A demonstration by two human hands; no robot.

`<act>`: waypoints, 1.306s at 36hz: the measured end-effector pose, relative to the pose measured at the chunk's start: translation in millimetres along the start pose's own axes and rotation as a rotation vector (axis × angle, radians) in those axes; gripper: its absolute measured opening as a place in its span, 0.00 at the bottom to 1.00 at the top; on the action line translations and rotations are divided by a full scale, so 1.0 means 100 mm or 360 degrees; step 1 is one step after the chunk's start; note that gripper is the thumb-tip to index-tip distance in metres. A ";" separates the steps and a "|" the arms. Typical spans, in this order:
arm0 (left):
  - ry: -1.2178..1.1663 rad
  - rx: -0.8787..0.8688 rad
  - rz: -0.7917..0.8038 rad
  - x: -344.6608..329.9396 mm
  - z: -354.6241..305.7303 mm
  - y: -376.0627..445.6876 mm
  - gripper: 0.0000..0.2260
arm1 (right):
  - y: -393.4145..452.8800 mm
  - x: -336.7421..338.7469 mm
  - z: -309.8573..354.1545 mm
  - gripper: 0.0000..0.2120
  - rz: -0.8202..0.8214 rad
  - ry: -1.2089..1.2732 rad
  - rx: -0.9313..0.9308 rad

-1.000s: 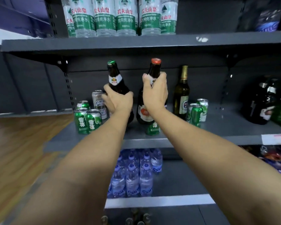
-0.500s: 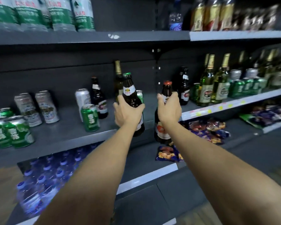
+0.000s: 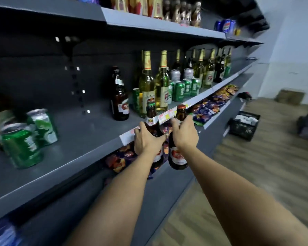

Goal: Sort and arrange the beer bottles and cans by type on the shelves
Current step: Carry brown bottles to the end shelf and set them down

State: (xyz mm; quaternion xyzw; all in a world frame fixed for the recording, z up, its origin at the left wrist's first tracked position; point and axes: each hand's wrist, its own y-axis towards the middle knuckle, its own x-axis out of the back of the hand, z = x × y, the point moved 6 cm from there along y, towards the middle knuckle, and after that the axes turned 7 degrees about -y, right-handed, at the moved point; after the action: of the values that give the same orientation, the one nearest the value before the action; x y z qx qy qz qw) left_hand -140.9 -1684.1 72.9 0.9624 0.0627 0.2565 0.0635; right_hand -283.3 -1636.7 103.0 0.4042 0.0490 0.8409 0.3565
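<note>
The person is carrying two brown beer bottles along the middle shelf (image 3: 89, 139), looking for where each kind belongs. To do this step well, each bottle should go beside its match. The red-capped bottle (image 3: 178, 150) appears to carry the same red-and-white label as the lone brown bottle (image 3: 119, 98) standing upright on the shelf just ahead, so setting it next to that one looks the sound choice. The green-capped bottle (image 3: 153, 126) has a different neck label and likely needs its own spot. Each should be lowered base first onto bare shelf, kept upright and clear of the tall green bottles (image 3: 154, 86) and green cans (image 3: 183, 90) further right, which stand close together and could be knocked.

The left hand (image 3: 147, 141) is wrapped round the shoulder of the green-capped bottle, fingers curled on its far side, thumb across the front. The right hand (image 3: 185, 134) grips the red-capped bottle at its neck and shoulder, fingers closed round it. Both bottles hang upright in the air just in front of the shelf's edge, nearly side by side and close enough that they could clink. Two more green cans (image 3: 28, 137) stand at the shelf's near left end.
</note>
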 end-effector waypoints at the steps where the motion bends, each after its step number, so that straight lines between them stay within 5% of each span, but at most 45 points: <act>1: 0.0012 -0.0009 0.0047 -0.16 -0.04 0.07 0.35 | 0.11 -0.01 -0.12 0.16 -0.0014 -0.0054 -0.0049; 11: 0.0011 -0.0060 0.0440 -1.70 -0.36 0.53 0.43 | 1.03 0.24 -1.29 0.18 -0.0157 -0.0435 -0.0436; 20: -0.0005 -0.0123 0.0623 -3.05 -0.90 0.64 0.38 | 1.78 0.60 -2.37 0.19 -0.0231 -0.0504 -0.0616; 33: -0.0026 -0.0142 0.0578 -4.94 -2.14 1.01 0.42 | 3.58 1.20 -3.71 0.17 -0.0078 -0.0574 -0.0426; 47: 0.0050 -0.0038 0.0337 -6.17 -2.83 2.16 0.42 | 5.47 1.16 -4.31 0.18 -0.0068 -0.0459 -0.0240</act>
State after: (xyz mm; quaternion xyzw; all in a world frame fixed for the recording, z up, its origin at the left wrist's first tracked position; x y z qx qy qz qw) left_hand -794.6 -1966.2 50.4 0.9587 -0.0413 0.2774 0.0466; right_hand -946.1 -1879.1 92.1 0.4917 -0.0573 0.7676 0.4071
